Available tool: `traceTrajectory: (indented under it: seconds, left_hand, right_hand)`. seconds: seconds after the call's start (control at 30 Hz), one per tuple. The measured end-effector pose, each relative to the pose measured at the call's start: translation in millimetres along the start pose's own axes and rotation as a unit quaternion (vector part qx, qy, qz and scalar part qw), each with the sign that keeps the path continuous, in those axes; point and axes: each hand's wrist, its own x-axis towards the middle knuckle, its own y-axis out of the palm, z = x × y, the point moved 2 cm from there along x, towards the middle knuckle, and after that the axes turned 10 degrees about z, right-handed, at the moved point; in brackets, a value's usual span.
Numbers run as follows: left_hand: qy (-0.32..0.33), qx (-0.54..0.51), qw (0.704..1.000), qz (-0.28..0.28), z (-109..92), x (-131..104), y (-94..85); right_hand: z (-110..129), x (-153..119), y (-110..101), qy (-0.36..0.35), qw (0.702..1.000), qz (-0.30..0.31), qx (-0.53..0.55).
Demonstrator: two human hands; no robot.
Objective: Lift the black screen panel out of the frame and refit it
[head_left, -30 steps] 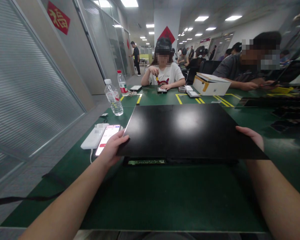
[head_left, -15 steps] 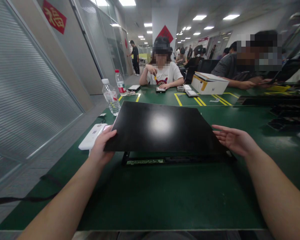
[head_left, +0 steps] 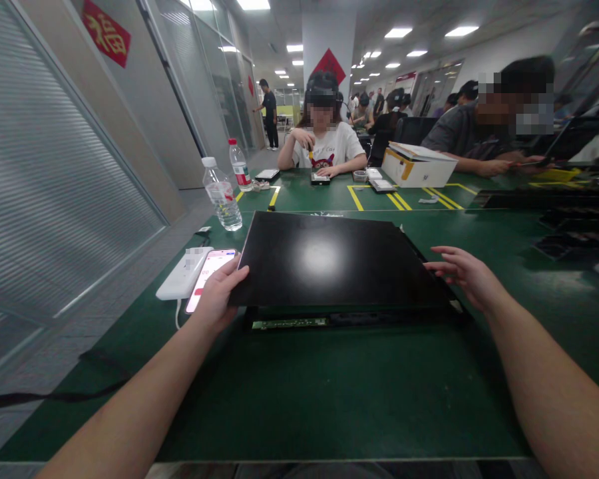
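A flat, glossy black screen panel (head_left: 349, 266) lies tilted over a dark frame (head_left: 389, 320), its left side raised. My left hand (head_left: 222, 293) grips the panel's left edge, thumb on top and fingers underneath. At the right edge, my right hand (head_left: 466, 276) has its fingers stretched out, the tips touching or very close to the panel's side. Along the frame's near edge shows a green circuit board strip (head_left: 289, 324). The panel hides most of the frame.
Left of the panel lie a lit phone (head_left: 209, 273) and a white power bank (head_left: 182, 276) with a cable. Two plastic bottles (head_left: 223, 199) stand behind them. Dark panels (head_left: 574, 226) lie at the right. Across the green table (head_left: 329, 399), a person handles a small device near a white box (head_left: 419, 166).
The panel's left side has come down and shifted right, closer over the frame. My left hand has moved right with it, uncovering the phone. My right hand's fingers have bent slightly.
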Motion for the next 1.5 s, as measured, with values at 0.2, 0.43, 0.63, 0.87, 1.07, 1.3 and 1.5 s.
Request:
traceTrajectory:
  seconds: [0.2, 0.43, 0.63, 0.87, 1.07, 1.3, 1.5]
  left_hand:
    - [-0.002, 0.006, 1.0, 0.006, -1, -1, 0.1]
    - [0.01, -0.003, 1.0, 0.0, -1, 0, -3.2]
    - [0.024, -0.003, 1.0, -0.015, -8, 0, -7.5]
    - [0.003, 0.003, 1.0, 0.001, -1, -1, -2.5]
    - [-0.045, 0.016, 0.999, 0.009, 15, 3, -3.1]
    - [-0.072, 0.017, 0.997, 0.033, 18, 7, -0.7]
    - [-0.109, 0.017, 0.993, 0.049, 17, 10, -1.6]
  right_hand:
    - [-3, 0, 2, -0.012, 1.0, 0.001, 0.011]
    - [1, -1, 5, -0.016, 1.0, 0.002, 0.017]
    - [4, -5, 11, -0.028, 0.999, 0.013, 0.032]
    - [-2, -1, 6, -0.018, 1.0, -0.007, 0.011]
    - [-9, 7, -3, -0.014, 1.0, -0.023, -0.009]
    - [-10, 8, -6, -0.023, 0.998, -0.041, -0.029]
    - [-12, 9, -6, -0.026, 0.997, -0.054, -0.043]
